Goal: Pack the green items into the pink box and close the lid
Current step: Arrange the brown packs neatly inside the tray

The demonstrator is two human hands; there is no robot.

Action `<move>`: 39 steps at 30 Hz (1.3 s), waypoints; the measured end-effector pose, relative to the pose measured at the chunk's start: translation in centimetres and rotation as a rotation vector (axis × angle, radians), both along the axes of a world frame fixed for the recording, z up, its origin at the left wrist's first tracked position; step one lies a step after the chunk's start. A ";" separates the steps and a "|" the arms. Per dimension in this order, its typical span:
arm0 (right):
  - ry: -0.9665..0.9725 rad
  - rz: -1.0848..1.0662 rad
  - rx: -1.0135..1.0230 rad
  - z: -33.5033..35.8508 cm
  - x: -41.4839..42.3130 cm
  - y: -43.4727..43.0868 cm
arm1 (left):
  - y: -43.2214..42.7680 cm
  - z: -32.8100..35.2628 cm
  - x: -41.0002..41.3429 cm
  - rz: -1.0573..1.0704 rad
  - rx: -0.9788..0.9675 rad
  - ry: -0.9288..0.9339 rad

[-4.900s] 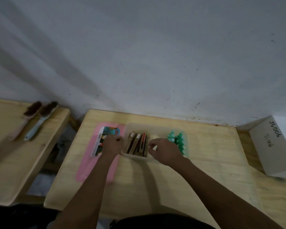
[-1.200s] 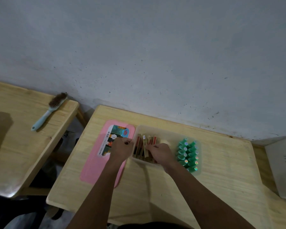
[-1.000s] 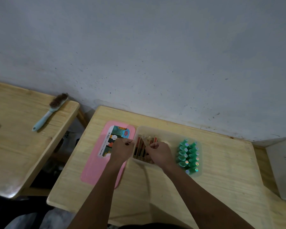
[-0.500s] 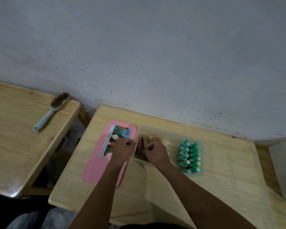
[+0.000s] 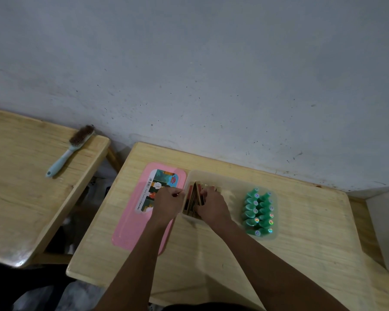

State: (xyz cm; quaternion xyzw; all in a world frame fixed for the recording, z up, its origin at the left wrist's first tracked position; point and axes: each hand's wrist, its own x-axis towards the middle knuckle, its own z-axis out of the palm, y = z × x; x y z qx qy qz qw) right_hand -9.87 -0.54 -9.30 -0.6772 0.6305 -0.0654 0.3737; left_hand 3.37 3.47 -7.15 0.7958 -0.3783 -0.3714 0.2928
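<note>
- The green items (image 5: 259, 212) are standing in two tight rows at the right end of the clear box (image 5: 230, 182), right of frame centre; all appear already packed.
- The flat brown-and-red packets (image 5: 194, 199) are leaning together at the box's left end, at frame centre.
- The right hand (image 5: 211, 206) is now lying further left than a second ago, fingers curled over the packets and pushing them toward the left wall; whether it is pinching one cannot be told.
- The left hand (image 5: 167, 204) is keeping its place at the box's left rim, fingers closed around the edge, steadying it.
- Judgement: the packets are being squared up so nothing stands proud of the rim; the green rows have not shifted, so lid fitting looks like the remaining step.
- The pink lid (image 5: 133, 223) is lying flat on the counter (image 5: 301, 254), label up, touching the box's left side and partly under the left forearm.
- Open room: bare counter lies below and right of the box. The wall runs close behind it, and the counter's left edge is just beyond the lid.
- A brush (image 5: 71, 150) is lying on a separate counter at upper left, well apart.
</note>
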 end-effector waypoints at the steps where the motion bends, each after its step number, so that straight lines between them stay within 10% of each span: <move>1: 0.025 0.018 0.006 0.1 0.1 0.0 | 0.0 0.0 0.0 0.001 0.000 -0.004; 8: 0.012 0.220 -0.003 -0.1 0.2 -0.1 | 0.0 -0.1 -0.1 -0.003 -0.001 -0.016; 14: 0.054 -0.034 -0.218 0.7 -2.7 -0.6 | 0.0 -0.1 0.0 0.014 0.005 0.038; 23: 0.306 0.052 -0.042 -0.2 -2.9 -0.8 | 0.1 -0.1 0.0 0.004 -0.005 0.015; 39: 0.170 0.119 0.055 -1.4 0.0 -0.6 | 0.0 -0.2 -0.1 0.015 -0.003 0.010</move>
